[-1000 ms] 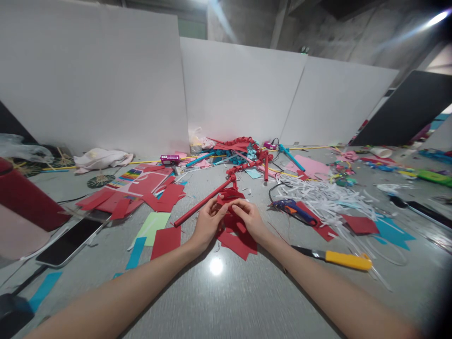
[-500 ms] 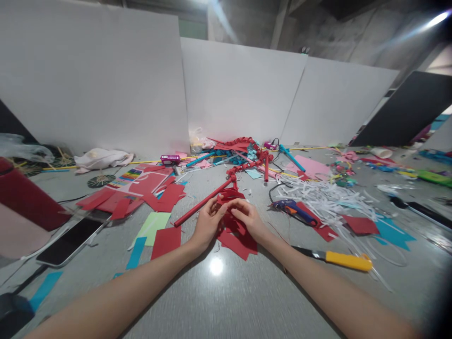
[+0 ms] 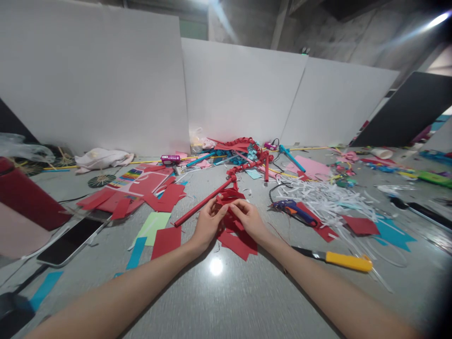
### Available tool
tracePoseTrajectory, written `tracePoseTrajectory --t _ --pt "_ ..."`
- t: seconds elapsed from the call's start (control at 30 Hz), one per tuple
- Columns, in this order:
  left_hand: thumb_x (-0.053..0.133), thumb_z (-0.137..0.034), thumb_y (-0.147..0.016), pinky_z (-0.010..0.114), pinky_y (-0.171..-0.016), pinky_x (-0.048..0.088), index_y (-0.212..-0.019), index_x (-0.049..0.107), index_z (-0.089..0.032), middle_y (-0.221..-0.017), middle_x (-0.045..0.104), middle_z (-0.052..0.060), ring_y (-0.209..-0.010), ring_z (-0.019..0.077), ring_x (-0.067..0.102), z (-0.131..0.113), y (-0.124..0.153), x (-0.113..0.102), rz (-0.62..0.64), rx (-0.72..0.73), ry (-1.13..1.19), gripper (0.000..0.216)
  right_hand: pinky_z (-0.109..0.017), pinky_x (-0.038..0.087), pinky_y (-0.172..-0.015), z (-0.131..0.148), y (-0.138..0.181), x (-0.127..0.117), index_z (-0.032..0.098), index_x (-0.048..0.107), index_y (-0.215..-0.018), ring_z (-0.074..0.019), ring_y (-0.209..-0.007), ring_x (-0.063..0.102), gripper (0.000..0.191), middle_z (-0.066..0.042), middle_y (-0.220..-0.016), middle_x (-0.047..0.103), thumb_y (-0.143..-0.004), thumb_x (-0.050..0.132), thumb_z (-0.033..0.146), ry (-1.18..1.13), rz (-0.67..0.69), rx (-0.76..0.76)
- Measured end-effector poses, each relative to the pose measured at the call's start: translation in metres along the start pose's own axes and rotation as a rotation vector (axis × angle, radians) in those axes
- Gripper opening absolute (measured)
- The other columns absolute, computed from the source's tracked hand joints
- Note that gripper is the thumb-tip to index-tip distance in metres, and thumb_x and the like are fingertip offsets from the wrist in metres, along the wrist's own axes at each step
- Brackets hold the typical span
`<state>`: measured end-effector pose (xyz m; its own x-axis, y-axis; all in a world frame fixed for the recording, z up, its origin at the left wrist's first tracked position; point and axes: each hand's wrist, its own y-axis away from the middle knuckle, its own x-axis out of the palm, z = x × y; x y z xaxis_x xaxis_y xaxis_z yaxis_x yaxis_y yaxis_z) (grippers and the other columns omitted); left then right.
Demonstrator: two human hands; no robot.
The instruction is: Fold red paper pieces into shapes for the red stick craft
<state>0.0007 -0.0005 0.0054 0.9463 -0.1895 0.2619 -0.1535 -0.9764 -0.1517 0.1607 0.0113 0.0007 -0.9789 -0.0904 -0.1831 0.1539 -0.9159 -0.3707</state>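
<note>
My left hand (image 3: 209,221) and my right hand (image 3: 249,219) meet at the middle of the table, fingers pinched on red paper (image 3: 230,219). Both thumbs and forefingers press at its near edge, and the fingers partly hide the folds. Beneath the hands lie more red paper pieces (image 3: 240,245). From the held paper a red paper chain (image 3: 243,165) runs back toward the wall. A rolled red paper stick (image 3: 201,204) slants down to the left, just past my left hand.
A blue glue gun (image 3: 294,210) and a yellow-handled cutter knife (image 3: 348,261) lie right of my hands, before shredded white paper (image 3: 318,193). On the left are a phone (image 3: 72,240), a red sheet (image 3: 148,181) and a green paper (image 3: 151,227). White panels (image 3: 240,89) stand behind.
The fingers of my right hand have drawn slightly back from those of my left, opening a small gap over the red paper. Everything else stays in place.
</note>
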Motion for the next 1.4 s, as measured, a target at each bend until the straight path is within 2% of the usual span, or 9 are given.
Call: tracePoseTrajectory --t 0.23,0.33,0.5,0.83,1.03,1.17,1.27,1.33,1.4 --pt "0.068 -0.046 -0.088 0.021 -0.043 0.038 -0.098 0.061 -0.016 -0.058 0.053 -0.006 -0.043 0.0096 0.048 0.007 0.0 -0.003 -0.03 -0.015 -0.144 0.032 -0.026 0.048 -0.071 0.0 -0.001 0.0 0.018 0.065 -0.089 -0.0161 -0.074 0.058 0.031 -0.001 -0.082 0.065 -0.096 0.058 0.048 0.005 -0.121 0.033" --pt "0.067 -0.044 -0.088 0.02 -0.043 0.038 -0.106 0.061 -0.016 -0.058 0.054 -0.006 -0.043 0.0102 0.048 0.011 -0.001 -0.004 -0.046 -0.004 -0.161 0.034 -0.026 0.049 -0.067 0.0 -0.001 0.001 0.017 0.066 -0.092 -0.0159 -0.071 0.06 0.033 -0.002 -0.082 0.067 -0.092 0.063 0.05 -0.057 -0.156 0.072" --pt "0.067 -0.045 -0.088 0.021 -0.045 0.039 -0.11 0.062 -0.015 -0.06 0.056 -0.005 -0.045 0.0102 0.049 0.011 -0.002 -0.005 -0.057 0.015 -0.161 0.038 -0.029 0.053 -0.074 -0.001 -0.001 0.001 0.016 0.073 -0.103 -0.0195 -0.083 0.067 0.035 -0.007 -0.099 0.076 -0.087 0.07 0.047 -0.085 -0.106 0.085" --pt "0.07 -0.047 -0.086 0.021 -0.043 0.039 -0.104 0.063 -0.016 -0.059 0.056 -0.005 -0.043 0.0103 0.049 0.013 -0.003 -0.006 -0.082 0.009 -0.141 0.037 -0.03 0.053 -0.065 -0.001 0.001 -0.002 0.015 0.074 -0.085 -0.0214 -0.071 0.069 0.039 -0.008 -0.082 0.077 -0.082 0.075 0.053 -0.073 -0.261 0.143" --pt "0.068 -0.046 -0.088 0.021 -0.043 0.038 -0.105 0.061 -0.016 -0.057 0.054 -0.006 -0.042 0.0104 0.048 0.013 -0.003 -0.006 -0.08 -0.003 -0.156 0.035 -0.027 0.045 -0.046 0.003 0.002 -0.001 0.015 0.07 -0.075 -0.0186 -0.048 0.061 0.045 -0.004 -0.059 0.07 -0.08 0.075 0.06 -0.083 -0.259 0.218" --pt "0.068 -0.046 -0.088 0.02 -0.044 0.039 -0.103 0.062 -0.016 -0.06 0.056 -0.005 -0.043 0.009 0.048 0.013 -0.003 -0.006 -0.083 -0.013 -0.134 0.033 -0.027 0.041 -0.041 0.002 0.002 -0.001 0.016 0.069 -0.073 -0.0176 -0.04 0.057 0.048 -0.003 -0.05 0.065 -0.077 0.076 0.063 -0.081 -0.23 0.247" --pt "0.07 -0.045 -0.086 0.019 -0.043 0.04 -0.12 0.059 -0.018 -0.063 0.056 -0.005 -0.044 0.0089 0.049 0.011 -0.001 -0.006 -0.094 -0.029 -0.088 0.045 -0.026 0.039 -0.041 0.002 0.004 0.0 0.018 0.063 -0.065 -0.0158 -0.04 0.054 0.048 -0.001 -0.047 0.062 -0.076 0.078 0.062 -0.067 -0.248 0.242" --pt "0.071 -0.043 -0.086 0.018 -0.042 0.039 -0.141 0.048 -0.022 -0.063 0.055 -0.008 -0.043 0.0091 0.05 0.009 0.0 -0.006 -0.116 -0.028 -0.067 0.063 -0.026 0.038 -0.044 0.003 0.004 0.001 0.019 0.055 -0.059 -0.0136 -0.042 0.05 0.049 0.001 -0.048 0.059 -0.078 0.077 0.058 -0.013 -0.302 0.187" --pt "0.07 -0.04 -0.086 0.017 -0.041 0.038 -0.151 0.036 -0.029 -0.065 0.055 -0.009 -0.043 0.0087 0.049 0.007 0.001 -0.006 -0.139 -0.015 -0.055 0.074 -0.026 0.038 -0.049 0.004 0.005 0.002 0.019 0.053 -0.06 -0.0125 -0.048 0.048 0.046 0.002 -0.054 0.057 -0.082 0.075 0.053 0.061 -0.335 0.086"
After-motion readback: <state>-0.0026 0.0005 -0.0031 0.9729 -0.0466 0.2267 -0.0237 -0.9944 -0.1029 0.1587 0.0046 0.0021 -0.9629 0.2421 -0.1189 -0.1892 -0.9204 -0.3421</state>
